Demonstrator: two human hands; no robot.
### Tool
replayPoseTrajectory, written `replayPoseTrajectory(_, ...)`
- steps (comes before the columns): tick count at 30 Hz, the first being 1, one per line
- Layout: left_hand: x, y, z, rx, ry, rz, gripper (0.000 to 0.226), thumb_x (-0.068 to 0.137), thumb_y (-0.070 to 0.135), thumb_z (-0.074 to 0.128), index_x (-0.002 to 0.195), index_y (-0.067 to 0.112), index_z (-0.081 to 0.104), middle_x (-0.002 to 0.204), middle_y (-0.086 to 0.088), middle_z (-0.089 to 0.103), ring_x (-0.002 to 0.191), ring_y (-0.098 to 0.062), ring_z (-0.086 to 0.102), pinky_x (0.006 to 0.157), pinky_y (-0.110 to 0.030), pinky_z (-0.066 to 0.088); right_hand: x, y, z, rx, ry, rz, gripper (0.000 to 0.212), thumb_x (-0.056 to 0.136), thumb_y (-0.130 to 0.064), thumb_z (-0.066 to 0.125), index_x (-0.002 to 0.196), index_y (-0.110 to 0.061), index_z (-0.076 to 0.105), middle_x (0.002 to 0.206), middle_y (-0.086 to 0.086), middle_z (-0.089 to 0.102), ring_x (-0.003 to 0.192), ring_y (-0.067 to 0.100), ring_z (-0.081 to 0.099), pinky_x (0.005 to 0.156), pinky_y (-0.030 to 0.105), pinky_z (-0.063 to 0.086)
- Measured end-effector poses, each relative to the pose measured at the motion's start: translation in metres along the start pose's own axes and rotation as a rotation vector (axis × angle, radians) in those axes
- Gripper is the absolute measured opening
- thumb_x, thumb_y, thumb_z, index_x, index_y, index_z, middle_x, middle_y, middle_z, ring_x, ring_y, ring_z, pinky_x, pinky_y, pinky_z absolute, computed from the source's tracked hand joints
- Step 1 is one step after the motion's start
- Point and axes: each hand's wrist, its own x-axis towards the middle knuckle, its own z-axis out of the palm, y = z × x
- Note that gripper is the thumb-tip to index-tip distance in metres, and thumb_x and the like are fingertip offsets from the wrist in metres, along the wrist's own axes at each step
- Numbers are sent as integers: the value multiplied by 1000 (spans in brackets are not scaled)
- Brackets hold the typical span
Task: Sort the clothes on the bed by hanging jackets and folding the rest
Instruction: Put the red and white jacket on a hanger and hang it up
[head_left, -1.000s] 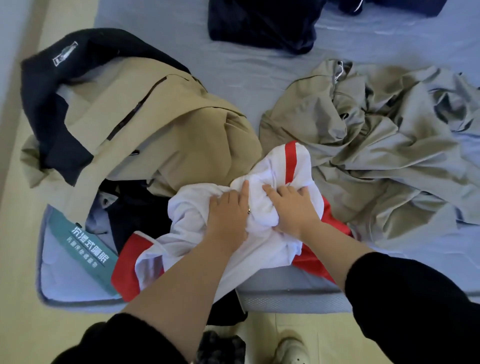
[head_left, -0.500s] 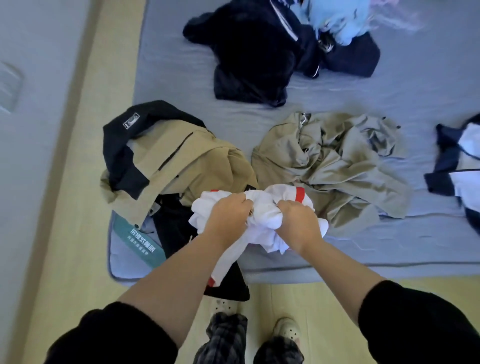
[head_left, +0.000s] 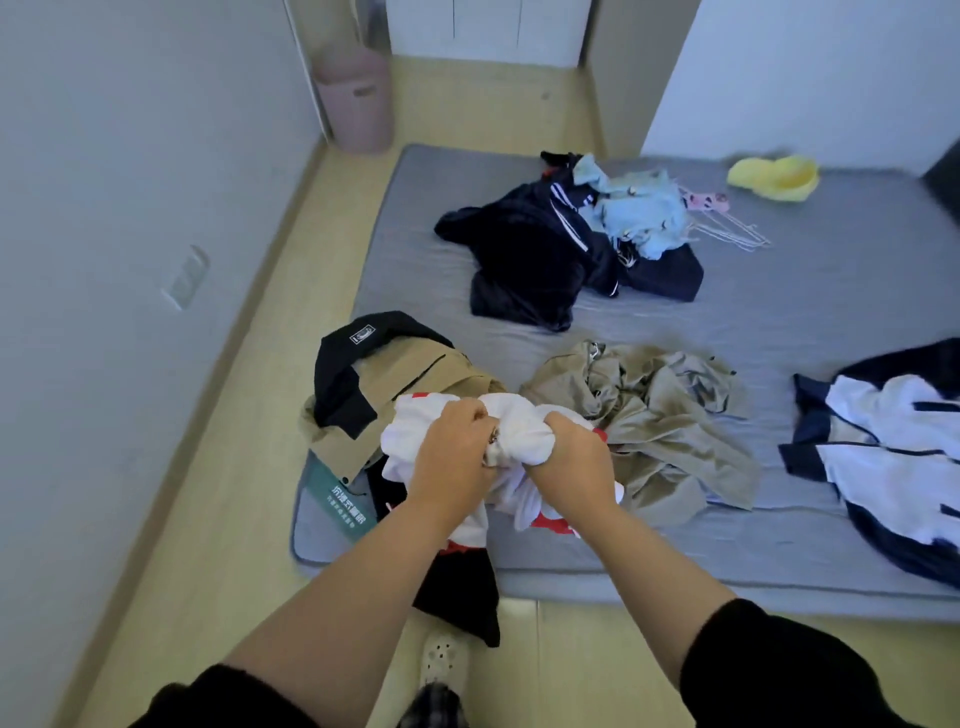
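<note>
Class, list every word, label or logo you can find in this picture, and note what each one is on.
"沉浸式睡眠": white characters on the green label at the near-left corner of the mattress.
Smaller line beneath it on the same label: too small to read.
White patch on the black collar of the tan jacket: blurred, unreadable.
No other writing can be made out.

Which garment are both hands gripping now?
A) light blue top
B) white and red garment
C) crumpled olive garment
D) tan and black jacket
B: the left hand and the right hand both have their fingers curled into the bunched white and red garment; neither hand holds any other clothing.
</note>
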Motion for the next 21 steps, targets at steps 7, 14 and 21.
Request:
replayPoseTrajectory(7, -31, -39, -103, 2, 70, -101, 46, 82, 16, 69, 125, 7, 58, 143, -12, 42, 132, -27, 38, 107, -33, 31, -8, -121, -14, -62, -35, -155, 24, 89, -26, 57, 75, -20, 38, 70, -5, 47, 64, 17, 40, 53, 28, 21)
replayPoseTrajectory(14, -49, -151, -218, -111, 83, -205, 42, 85, 13, 61, 126, 15, 58, 119, -3, 64, 110, -18, 57, 81, -13, 31, 11, -269, 40, -143, -12, -278, 14, 86, -28, 55, 89, -14, 54, 69, -8, 48, 64, 15, 45, 57, 29, 33)
replayPoseTrajectory(21, -20, -305, -334, 164, 15, -97, 37, 89, 23, 53, 125, 14, 53, 108, -7, 66, 96, -25, 60, 77, -31, 40, 55, -432, 134, -4, 117, -257, 22, 79, -17, 59, 71, -15, 39, 63, 2, 49, 59, 21, 41, 49, 32, 21)
